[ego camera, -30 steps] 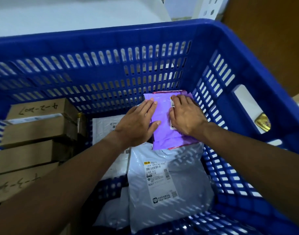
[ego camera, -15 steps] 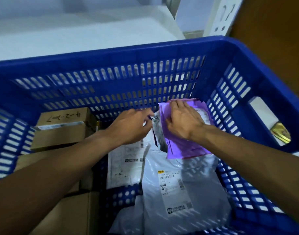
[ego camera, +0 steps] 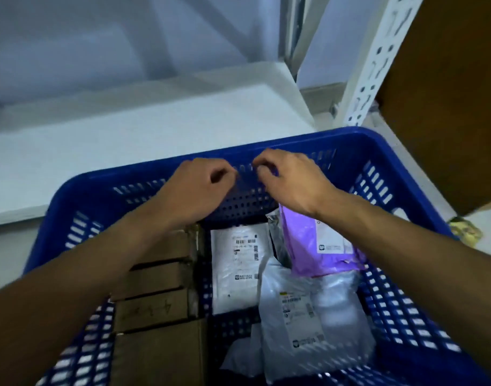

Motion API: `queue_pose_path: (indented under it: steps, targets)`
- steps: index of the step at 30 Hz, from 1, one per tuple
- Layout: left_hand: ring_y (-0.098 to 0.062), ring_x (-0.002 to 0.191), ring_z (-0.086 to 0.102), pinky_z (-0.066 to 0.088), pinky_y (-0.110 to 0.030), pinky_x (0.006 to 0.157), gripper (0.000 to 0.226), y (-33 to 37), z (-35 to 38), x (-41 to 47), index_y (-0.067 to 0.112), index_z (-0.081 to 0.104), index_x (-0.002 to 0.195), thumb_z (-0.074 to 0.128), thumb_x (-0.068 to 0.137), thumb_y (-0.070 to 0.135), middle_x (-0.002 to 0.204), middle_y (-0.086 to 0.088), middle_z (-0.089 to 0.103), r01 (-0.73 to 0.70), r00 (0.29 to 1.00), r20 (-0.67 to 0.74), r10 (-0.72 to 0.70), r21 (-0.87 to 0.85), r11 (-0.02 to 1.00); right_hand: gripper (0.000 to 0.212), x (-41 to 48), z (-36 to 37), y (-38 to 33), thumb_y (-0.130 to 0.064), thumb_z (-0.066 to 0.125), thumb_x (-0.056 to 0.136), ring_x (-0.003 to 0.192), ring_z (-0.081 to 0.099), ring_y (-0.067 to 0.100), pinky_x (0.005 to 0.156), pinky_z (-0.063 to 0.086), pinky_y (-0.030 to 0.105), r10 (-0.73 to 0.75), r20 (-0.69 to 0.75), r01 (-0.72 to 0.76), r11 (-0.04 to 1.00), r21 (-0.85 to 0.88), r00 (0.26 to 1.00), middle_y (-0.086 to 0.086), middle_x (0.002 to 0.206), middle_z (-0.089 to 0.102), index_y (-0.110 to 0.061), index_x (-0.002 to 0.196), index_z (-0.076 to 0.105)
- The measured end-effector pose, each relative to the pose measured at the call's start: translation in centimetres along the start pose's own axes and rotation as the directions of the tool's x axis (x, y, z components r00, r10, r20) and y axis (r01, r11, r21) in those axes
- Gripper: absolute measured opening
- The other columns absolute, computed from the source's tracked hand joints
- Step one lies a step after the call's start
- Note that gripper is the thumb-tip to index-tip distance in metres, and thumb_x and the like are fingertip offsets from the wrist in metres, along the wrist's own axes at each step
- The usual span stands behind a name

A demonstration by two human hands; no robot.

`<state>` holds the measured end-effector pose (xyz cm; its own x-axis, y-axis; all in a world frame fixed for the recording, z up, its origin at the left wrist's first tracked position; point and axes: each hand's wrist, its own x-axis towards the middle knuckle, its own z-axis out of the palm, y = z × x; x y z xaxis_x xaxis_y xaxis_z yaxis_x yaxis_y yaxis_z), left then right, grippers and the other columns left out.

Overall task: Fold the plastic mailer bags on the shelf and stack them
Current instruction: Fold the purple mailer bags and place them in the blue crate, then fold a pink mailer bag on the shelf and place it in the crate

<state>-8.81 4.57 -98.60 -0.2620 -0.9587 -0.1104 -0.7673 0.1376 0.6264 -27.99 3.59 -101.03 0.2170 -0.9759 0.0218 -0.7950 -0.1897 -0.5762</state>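
Observation:
A purple mailer bag (ego camera: pixel 305 246) lies in the blue crate (ego camera: pixel 350 140), leaning against its right wall. A white mailer (ego camera: pixel 238 268) with a barcode label lies flat left of it. A larger grey-white mailer (ego camera: pixel 303 310) lies nearer to me. My left hand (ego camera: pixel 199 188) and my right hand (ego camera: pixel 289 182) hover side by side over the crate's far wall, above the bags. Their fingers are loosely curled and hold nothing. My right wrist crosses over the purple mailer's top edge.
Several brown cardboard boxes (ego camera: pixel 160 280) stand packed along the crate's left side. Beyond the crate is a white shelf board (ego camera: pixel 127 129), with a white perforated shelf post (ego camera: pixel 378 59) at the right. A brown panel (ego camera: pixel 447 93) and a small yellow packet (ego camera: pixel 464 231) sit right of the crate.
Both hands let go of the purple mailer and rose toward the crate's far rim. The purple mailer now rests against the right wall. The view tilted up toward the shelf.

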Motion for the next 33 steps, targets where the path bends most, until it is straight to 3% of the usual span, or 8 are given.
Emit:
queue_pose_path:
  steps: [3, 6, 11, 19, 24, 28, 33]
  targets:
    - [-0.003, 0.083, 0.070, 0.056, -0.038, 0.088, 0.026, 3.2, -4.9, -1.7, 0.031, 0.073, 0.097, 0.048, 0.104, 0.037, 0.088, 0.016, 0.075, 0.075, 0.997, 0.004, -0.075, -0.096, 0.993, 0.026, -0.6, -4.2, -4.2, -0.026, 0.047, 0.098, 0.092, 0.063, 0.019, 0.085, 0.050, 0.035, 0.061, -0.047, -0.053, 0.987, 0.149, 0.997, -0.008, 0.099, 0.071, -0.026, 0.113, 0.068]
    - [-0.005, 0.079, 0.072, 0.057, -0.038, 0.089, 0.030, 7.2, -9.7, -3.1, 0.025, 0.074, 0.099, 0.047, 0.105, 0.036, 0.086, 0.011, 0.077, 0.133, 0.991, 0.010, -0.134, -0.225, 0.965, 0.024, -1.7, -8.4, -8.1, -0.023, 0.048, 0.099, 0.068, 0.056, 0.005, 0.069, 0.044, 0.027, 0.100, -0.065, -0.077, 0.952, 0.298, 0.993, -0.016, 0.075, 0.060, -0.025, 0.113, 0.067]
    - [-0.011, 0.081, 0.075, 0.056, -0.043, 0.094, 0.027, 13.6, -17.4, -5.4, 0.020, 0.074, 0.101, 0.049, 0.104, 0.027, 0.090, 0.006, 0.078, 0.170, 0.984, 0.006, -0.179, -0.345, 0.923, 0.025, -2.9, -16.2, -14.9, -0.025, 0.047, 0.098, 0.083, 0.067, 0.013, 0.084, 0.055, 0.039, 0.126, -0.023, -0.107, 0.913, 0.394, 0.992, -0.009, 0.095, 0.071, -0.030, 0.113, 0.067]
    - [-0.013, 0.096, 0.073, 0.052, -0.043, 0.102, 0.028, 23.6, -31.9, -8.8, 0.017, 0.075, 0.105, 0.053, 0.101, 0.034, 0.101, 0.005, 0.078, 0.223, 0.973, 0.150, -0.172, -0.456, 0.862, 0.023, -2.6, -29.8, -25.2, -0.021, 0.047, 0.098, 0.075, 0.068, 0.015, 0.081, 0.054, 0.039, 0.060, -0.088, -0.027, 0.943, 0.332, 0.994, -0.007, 0.084, 0.072, -0.027, 0.108, 0.067]
    - [-0.017, 0.095, 0.074, 0.051, -0.045, 0.103, 0.028, 28.7, -41.1, -11.0, 0.013, 0.075, 0.106, 0.050, 0.103, 0.027, 0.100, 0.001, 0.078, 0.239, 0.970, 0.078, -0.232, -0.503, 0.831, 0.022, -2.6, -37.3, -30.7, -0.029, 0.044, 0.100, 0.078, 0.067, 0.019, 0.081, 0.054, 0.043, 0.016, -0.075, 0.003, 0.969, 0.248, 0.997, -0.008, 0.087, 0.071, -0.025, 0.104, 0.066]
    - [-0.012, 0.092, 0.074, 0.051, -0.041, 0.102, 0.025, 33.4, -47.1, -12.1, 0.018, 0.076, 0.102, 0.053, 0.100, 0.028, 0.098, 0.006, 0.078, 0.217, 0.967, -0.005, -0.254, -0.508, 0.834, 0.043, -2.2, -43.2, -36.1, -0.049, 0.030, 0.104, 0.082, 0.065, 0.017, 0.087, 0.050, 0.042, 0.021, 0.037, -0.031, 0.959, 0.281, 0.999, -0.009, 0.083, 0.070, -0.024, 0.100, 0.065]
    - [-0.006, 0.089, 0.073, 0.051, -0.039, 0.101, 0.025, 39.6, -53.2, -12.6, 0.024, 0.074, 0.103, 0.051, 0.100, 0.034, 0.098, 0.011, 0.077, 0.161, 0.980, -0.030, -0.199, -0.480, 0.862, 0.052, -0.8, -50.6, -41.9, -0.056, 0.021, 0.104, 0.080, 0.065, 0.012, 0.087, 0.050, 0.037, -0.008, 0.113, -0.025, 0.959, 0.283, 0.994, -0.009, 0.084, 0.071, -0.030, 0.103, 0.067]
